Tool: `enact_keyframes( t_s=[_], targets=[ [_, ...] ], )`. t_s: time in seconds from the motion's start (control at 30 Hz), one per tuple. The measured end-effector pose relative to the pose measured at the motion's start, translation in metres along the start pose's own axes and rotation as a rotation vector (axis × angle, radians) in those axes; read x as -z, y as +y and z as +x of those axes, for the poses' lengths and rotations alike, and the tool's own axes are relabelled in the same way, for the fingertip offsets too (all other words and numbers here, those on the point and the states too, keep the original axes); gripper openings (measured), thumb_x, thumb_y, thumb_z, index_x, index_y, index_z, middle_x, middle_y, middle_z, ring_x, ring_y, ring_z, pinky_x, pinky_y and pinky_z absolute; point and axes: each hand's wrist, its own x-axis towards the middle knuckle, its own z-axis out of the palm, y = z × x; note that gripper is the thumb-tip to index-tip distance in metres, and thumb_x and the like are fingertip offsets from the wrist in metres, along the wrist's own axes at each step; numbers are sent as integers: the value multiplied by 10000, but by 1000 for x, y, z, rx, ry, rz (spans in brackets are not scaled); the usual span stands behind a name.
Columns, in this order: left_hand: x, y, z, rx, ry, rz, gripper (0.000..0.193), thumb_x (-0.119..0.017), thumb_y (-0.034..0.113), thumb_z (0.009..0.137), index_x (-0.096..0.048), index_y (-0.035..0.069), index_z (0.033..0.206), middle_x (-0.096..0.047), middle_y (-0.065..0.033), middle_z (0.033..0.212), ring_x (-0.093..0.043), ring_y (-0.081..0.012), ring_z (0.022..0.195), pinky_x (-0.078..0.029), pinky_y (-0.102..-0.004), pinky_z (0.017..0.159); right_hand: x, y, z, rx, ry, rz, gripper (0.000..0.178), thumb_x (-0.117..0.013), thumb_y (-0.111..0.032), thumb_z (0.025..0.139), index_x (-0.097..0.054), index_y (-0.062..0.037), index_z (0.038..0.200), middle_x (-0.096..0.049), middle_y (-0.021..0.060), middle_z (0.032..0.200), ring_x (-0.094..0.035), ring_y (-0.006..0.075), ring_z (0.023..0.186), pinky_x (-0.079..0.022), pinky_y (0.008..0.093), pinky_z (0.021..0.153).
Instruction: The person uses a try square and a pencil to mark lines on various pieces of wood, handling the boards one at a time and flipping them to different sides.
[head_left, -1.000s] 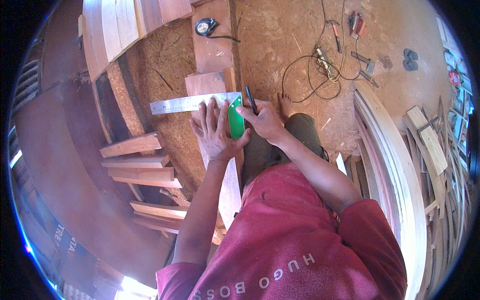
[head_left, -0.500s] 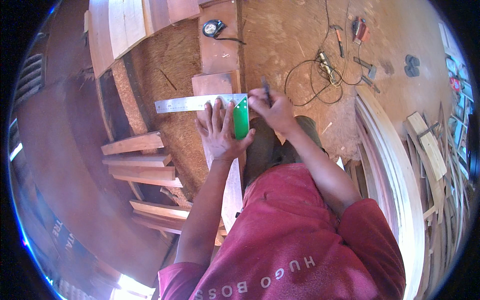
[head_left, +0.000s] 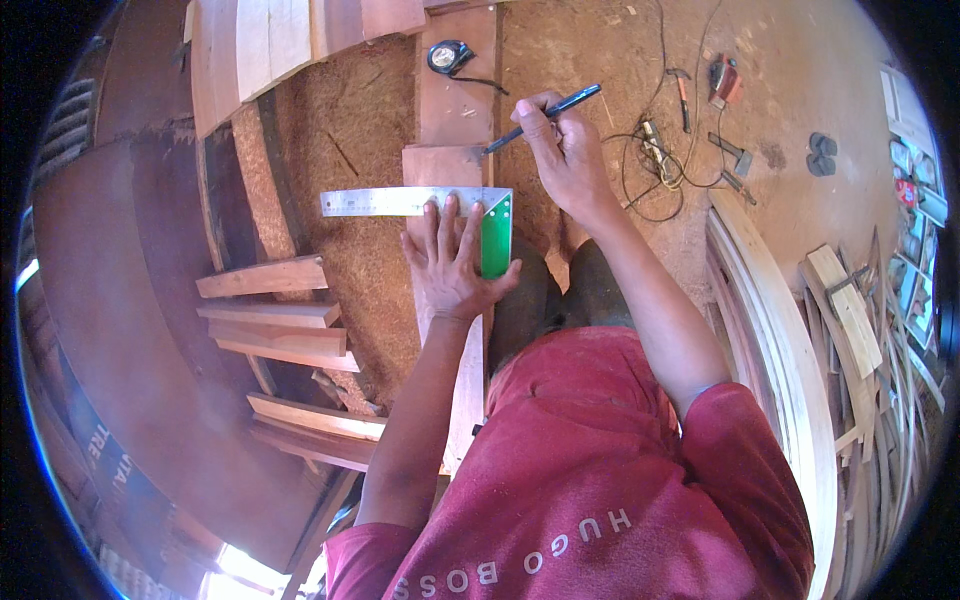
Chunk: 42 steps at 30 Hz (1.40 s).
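Note:
My left hand lies with spread fingers on a try square, which has a metal blade and a green stock. The square rests across a wooden board, its stock along the board's right side. My right hand grips a dark pen between thumb and fingers. The pen slants down to the left, its tip at the right edge of the board, beyond the blade. Whether the tip touches the wood I cannot tell.
A tape measure sits on the wood farther ahead. On the ground at right are a hammer, a red power tool and tangled cable. Short wood pieces lie at left; long curved planks stand at right.
My right hand has moved away from the square's corner, up and to the right, and the pen now points at the board's edge. The left hand still presses on the square.

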Motion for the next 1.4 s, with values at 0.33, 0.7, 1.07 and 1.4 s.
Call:
enact_keyframes(
  t_s=[0.33,0.7,1.07,1.4],
  targets=[
    [-2,-2,-1,5,6,-5,1011,-797,605,697,-435,246,1570,-319,-126,1660,-220,-362,1563,-119,-700,1189,0,10,-8,-86,26,98,278,-658,-288,1034,-696,-15,1000,-611,-31,779,-496,44,679,-402,234,601],
    [-3,1,1,4,-4,-4,1032,-803,595,685,-416,258,1580,-301,-117,1670,-209,-357,1568,-109,-707,1192,-9,14,-11,11,8,98,261,-718,-281,970,-723,-30,1040,-725,83,830,-595,119,646,-480,300,593],
    [8,1,2,35,-118,30,1007,-766,678,707,-462,217,1549,-296,-116,1673,-153,-346,1583,-107,-726,1193,-48,-6,1,44,-429,-195,232,-748,-286,940,-784,-76,1031,-761,114,915,-717,216,738,-551,339,679],
    [-1,-5,-3,23,-45,-59,924,-715,697,762,-529,144,1478,-362,-187,1613,-180,-411,1565,-77,-766,1156,-82,-27,12,275,-545,-303,191,-697,-288,924,-780,-119,957,-748,114,912,-713,347,862,-567,470,787]
  ],
)
